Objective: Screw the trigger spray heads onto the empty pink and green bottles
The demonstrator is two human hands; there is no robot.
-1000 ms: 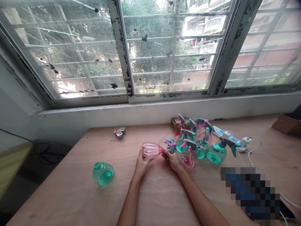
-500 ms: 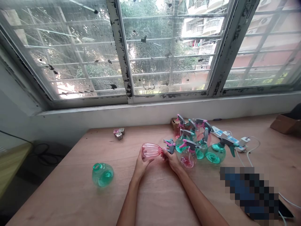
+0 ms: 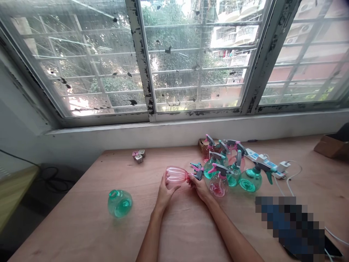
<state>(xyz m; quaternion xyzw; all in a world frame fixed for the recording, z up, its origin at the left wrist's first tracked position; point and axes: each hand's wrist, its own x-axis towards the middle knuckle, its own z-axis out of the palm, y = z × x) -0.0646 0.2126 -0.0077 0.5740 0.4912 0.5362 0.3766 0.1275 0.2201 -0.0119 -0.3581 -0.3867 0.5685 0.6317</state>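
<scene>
A clear pink spray bottle (image 3: 176,175) is held on its side, its neck pointing right. My left hand (image 3: 164,193) is closed round its base, thumb along the near side. At the neck, my right hand (image 3: 200,186) pinches the collar of a grey and pink spray head (image 3: 200,173); its fingers partly hide the joint. A teal trigger piece shows just behind that head. Right of my right hand stands a round pink spray bottle (image 3: 218,188). To the left, an open-necked green bottle (image 3: 120,204) rests without a spray head.
Several green and pink spray bottles (image 3: 233,174) cluster at the right, before a small brown box (image 3: 202,145). A white power strip (image 3: 256,155) with cables lies behind them. Small square pieces (image 3: 139,157) sit near the back edge. A brown carton (image 3: 331,147) is far right.
The view has shifted slightly. Both hands keep their grip on the pink bottle and spray head, with almost no visible movement.
</scene>
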